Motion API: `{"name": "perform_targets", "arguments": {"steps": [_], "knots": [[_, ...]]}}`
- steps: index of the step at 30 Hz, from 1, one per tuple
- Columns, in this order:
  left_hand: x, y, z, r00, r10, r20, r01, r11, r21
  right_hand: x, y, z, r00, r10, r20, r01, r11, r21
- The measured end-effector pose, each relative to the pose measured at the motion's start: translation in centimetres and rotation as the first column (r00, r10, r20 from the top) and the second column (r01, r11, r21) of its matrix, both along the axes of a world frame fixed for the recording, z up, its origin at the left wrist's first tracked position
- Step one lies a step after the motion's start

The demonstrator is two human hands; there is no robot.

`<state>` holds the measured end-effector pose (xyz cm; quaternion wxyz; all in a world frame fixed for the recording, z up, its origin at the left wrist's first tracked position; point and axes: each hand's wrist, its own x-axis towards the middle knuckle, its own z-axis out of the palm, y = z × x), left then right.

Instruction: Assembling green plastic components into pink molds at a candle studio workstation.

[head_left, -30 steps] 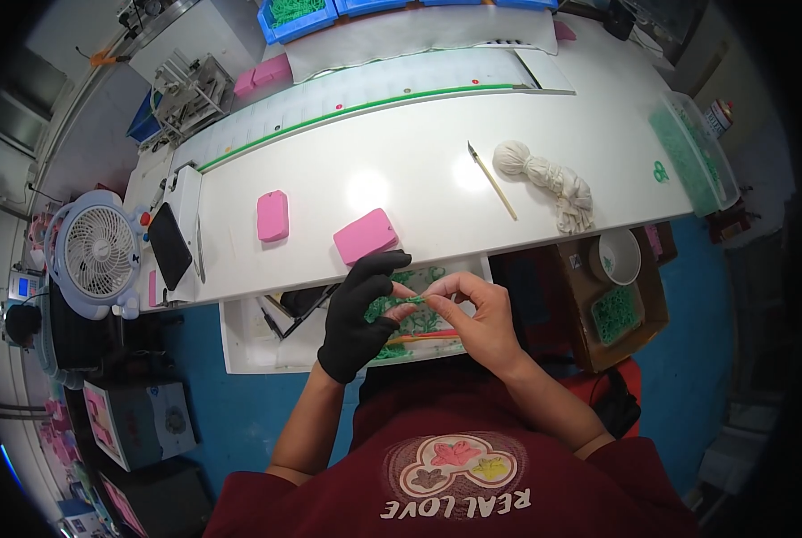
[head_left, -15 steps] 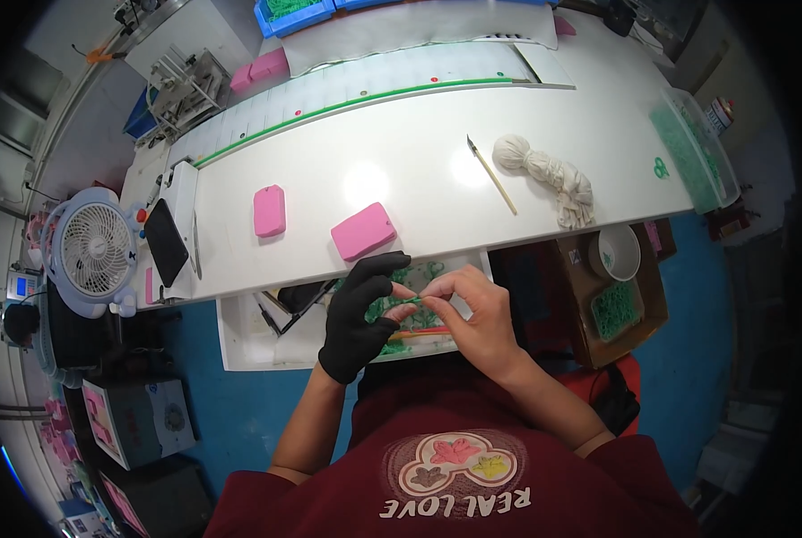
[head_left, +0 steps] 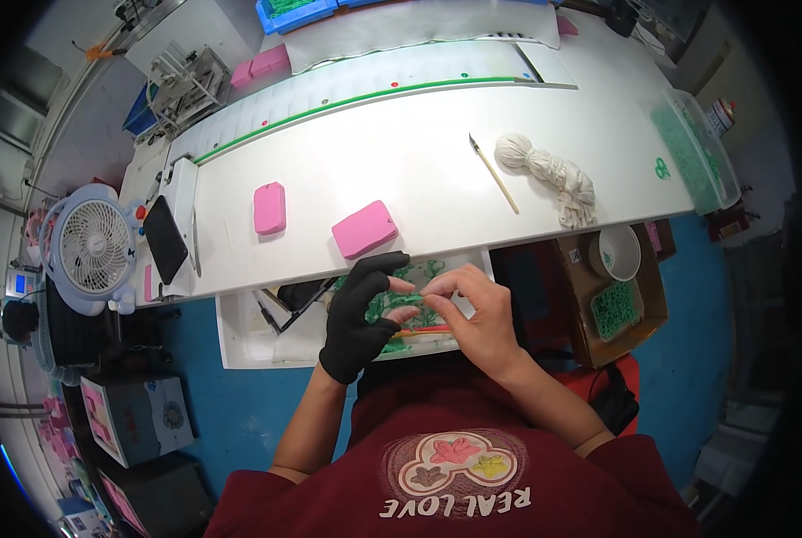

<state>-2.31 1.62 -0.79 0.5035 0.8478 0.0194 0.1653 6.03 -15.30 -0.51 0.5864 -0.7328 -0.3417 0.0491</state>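
Head view: above the drawer (head_left: 239,351), right fingers (head_left: 449,283) pinch a thin green piece (head_left: 413,298); gloved left fingers (head_left: 378,265) stand parted. Smooth desk (head_left: 446,235) lies beyond it.

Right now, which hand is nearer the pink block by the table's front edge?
Left. The gloved left hand is just below the pink block in view; the right hand sits farther off, below and to its right.

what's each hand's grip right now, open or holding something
Left hand: open, thumb and index fingertip apart; whether it touches the green piece cannot be told.
Right hand: closed, pinching a small green piece.
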Motion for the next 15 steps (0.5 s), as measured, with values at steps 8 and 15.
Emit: {"name": "perform_targets", "arguments": {"steps": [8,15], "knots": [[-0.4,-0.1,-0.3,0.998,0.032,-0.050,-0.040,0.986,-0.161,0.1,-0.1,0.1,0.993,-0.034,-0.114,0.037,0.999,0.025],[-0.3,-0.1,-0.4,0.999,0.036,-0.028,-0.040,0.986,-0.162,0.1,-0.3,-1.0,0.929,0.060,-0.366,-0.034,0.996,0.076]]}}
